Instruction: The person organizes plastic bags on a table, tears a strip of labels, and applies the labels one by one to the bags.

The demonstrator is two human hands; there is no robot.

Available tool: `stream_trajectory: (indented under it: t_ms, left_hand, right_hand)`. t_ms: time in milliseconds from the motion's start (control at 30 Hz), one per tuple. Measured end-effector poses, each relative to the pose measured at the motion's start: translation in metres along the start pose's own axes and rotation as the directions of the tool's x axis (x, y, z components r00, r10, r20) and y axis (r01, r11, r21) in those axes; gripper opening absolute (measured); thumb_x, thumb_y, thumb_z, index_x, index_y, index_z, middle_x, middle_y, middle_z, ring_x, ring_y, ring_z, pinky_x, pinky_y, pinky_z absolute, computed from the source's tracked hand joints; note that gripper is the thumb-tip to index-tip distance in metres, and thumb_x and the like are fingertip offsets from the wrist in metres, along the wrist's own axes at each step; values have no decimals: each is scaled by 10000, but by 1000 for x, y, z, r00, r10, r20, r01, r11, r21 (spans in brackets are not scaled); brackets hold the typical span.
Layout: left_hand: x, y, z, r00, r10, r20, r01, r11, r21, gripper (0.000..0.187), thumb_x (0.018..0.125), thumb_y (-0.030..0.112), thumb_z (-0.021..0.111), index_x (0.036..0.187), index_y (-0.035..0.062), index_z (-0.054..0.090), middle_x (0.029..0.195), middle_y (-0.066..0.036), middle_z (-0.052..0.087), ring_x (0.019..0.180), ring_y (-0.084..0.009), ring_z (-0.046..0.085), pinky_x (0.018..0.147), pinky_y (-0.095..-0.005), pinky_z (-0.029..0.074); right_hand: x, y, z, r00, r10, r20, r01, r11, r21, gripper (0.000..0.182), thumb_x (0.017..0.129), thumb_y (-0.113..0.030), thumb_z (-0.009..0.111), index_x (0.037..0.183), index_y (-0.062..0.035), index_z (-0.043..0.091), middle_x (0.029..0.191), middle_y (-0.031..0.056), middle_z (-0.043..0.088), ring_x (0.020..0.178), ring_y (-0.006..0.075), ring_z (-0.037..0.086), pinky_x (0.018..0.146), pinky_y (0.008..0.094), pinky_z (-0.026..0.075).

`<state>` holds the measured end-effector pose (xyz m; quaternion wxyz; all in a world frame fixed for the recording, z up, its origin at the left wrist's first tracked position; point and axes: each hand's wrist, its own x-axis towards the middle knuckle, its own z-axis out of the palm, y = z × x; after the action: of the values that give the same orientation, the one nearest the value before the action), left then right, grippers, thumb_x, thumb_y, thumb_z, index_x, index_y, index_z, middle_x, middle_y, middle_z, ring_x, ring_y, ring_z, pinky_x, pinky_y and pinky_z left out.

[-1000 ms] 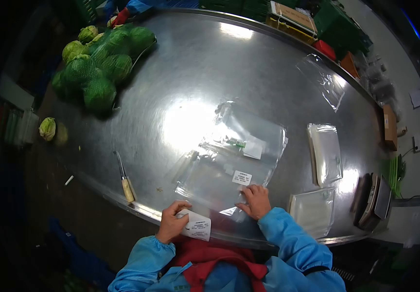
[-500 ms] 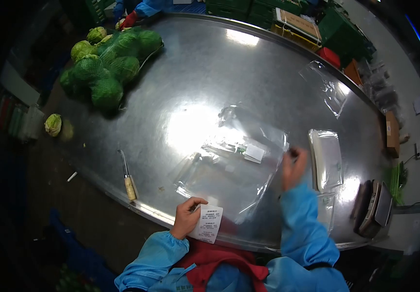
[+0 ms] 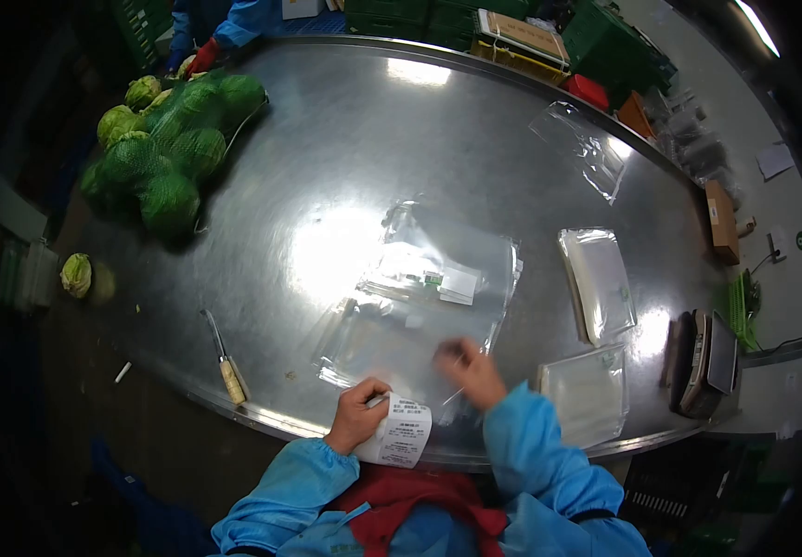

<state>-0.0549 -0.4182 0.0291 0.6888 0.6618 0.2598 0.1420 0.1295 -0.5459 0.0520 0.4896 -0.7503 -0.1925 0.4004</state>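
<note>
My left hand (image 3: 360, 415) is closed on a strip of printed white labels (image 3: 403, 430) at the table's near edge. Blurred by motion, my right hand (image 3: 472, 373) is above the near right part of the clear plastic bags (image 3: 392, 339); I cannot make out anything in its fingers. On these bags lies a small white slip (image 3: 458, 286) with a green mark beside it. To the right of my right hand is another flat stack of clear bags (image 3: 587, 395), and beyond it a thicker stack of bags (image 3: 598, 283).
A knife with a wooden handle (image 3: 231, 381) lies near the left edge of the metal table (image 3: 327, 121). Green net bags of cabbages (image 3: 169, 148) sit far left, with a co-worker's red-gloved hand (image 3: 203, 58) behind. One cabbage (image 3: 76, 276) is apart. A dark case (image 3: 701, 367) stands right.
My right hand has moved left, from the bags' right side toward the label strip. The strip in my left hand now curves more. The whole view has shifted a little.
</note>
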Motion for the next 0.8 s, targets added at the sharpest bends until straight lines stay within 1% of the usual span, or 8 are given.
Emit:
stream_trajectory:
  t_ms: [33, 67, 100, 167, 267, 400, 567, 800]
  left_hand:
    - [-3, 2, -3, 1000, 14, -10, -14, 999, 46, 57, 760, -5, 598, 807, -23, 572, 695, -54, 595, 682, -74, 550, 598, -236, 447]
    - [-6, 4, -7, 1000, 21, -10, -20, 999, 49, 57, 760, -5, 598, 807, -23, 572, 695, -54, 595, 682, -74, 550, 598, -236, 447]
    - [-9, 6, -11, 999, 27, -21, -24, 995, 97, 61, 753, -2, 601, 802, -23, 573, 686, -58, 596, 666, -81, 555, 592, -241, 449]
    - [-14, 8, -18, 999, 37, -34, -32, 987, 155, 65, 746, 1, 604, 798, -24, 573, 677, -62, 597, 651, -88, 559, 587, -246, 452]
    - [-23, 4, -28, 994, 31, -107, -11, 984, 179, 70, 750, 10, 611, 809, -19, 586, 692, -62, 615, 646, -84, 568, 583, -248, 459]
    - [-30, -7, -30, 986, -90, -140, 95, 995, 30, 74, 760, 13, 610, 822, -20, 589, 701, -57, 620, 656, -82, 568, 589, -241, 460]
    - [-30, -11, -25, 991, -61, -117, 64, 998, 21, 67, 769, 11, 601, 822, -26, 583, 705, -50, 616, 665, -75, 561, 593, -231, 456]
    - [-28, -13, -10, 996, -65, -53, 65, 998, 12, 61, 765, 10, 601, 812, -24, 582, 690, -35, 601, 655, -64, 541, 587, -225, 445]
  right_hand:
    - [36, 11, -21, 960, -218, -176, 190, 969, -160, 475, 820, -348, 629, 1147, -20, 524, 1112, 150, 561, 991, 264, 538, 859, 364, 428]
    - [80, 31, -41, 836, -379, -397, 150, 853, -500, 512, 814, -359, 629, 1190, -32, 510, 1209, 188, 509, 1140, 320, 454, 935, 407, 363]
    - [100, -3, -59, 829, -382, -409, 60, 787, -614, 568, 808, -357, 621, 1262, -53, 466, 1288, 199, 450, 1252, 343, 335, 995, 466, 276]
    - [151, 20, -78, 780, -506, -368, -35, 552, -833, 458, 807, -317, 617, 1191, -78, 547, 1266, 144, 486, 1263, 298, 331, 1003, 473, 248]
    - [166, 35, -83, 760, -617, -204, 151, 472, -869, 283, 785, -255, 629, 1016, -91, 642, 1222, 98, 520, 1233, 281, 370, 999, 451, 242]
    - [162, 39, -78, 729, -655, -200, 244, 522, -817, 169, 753, -202, 644, 888, -104, 674, 1163, 59, 547, 1190, 257, 411, 992, 425, 241]
    - [128, 14, -73, 529, -800, -282, 314, 494, -811, 111, 713, -139, 676, 811, -104, 637, 987, 44, 600, 1049, 247, 507, 911, 413, 309]
    - [136, 20, -87, 634, -745, -205, 286, 472, -834, 114, 709, -130, 684, 787, -92, 610, 925, 66, 609, 915, 266, 550, 817, 381, 376]
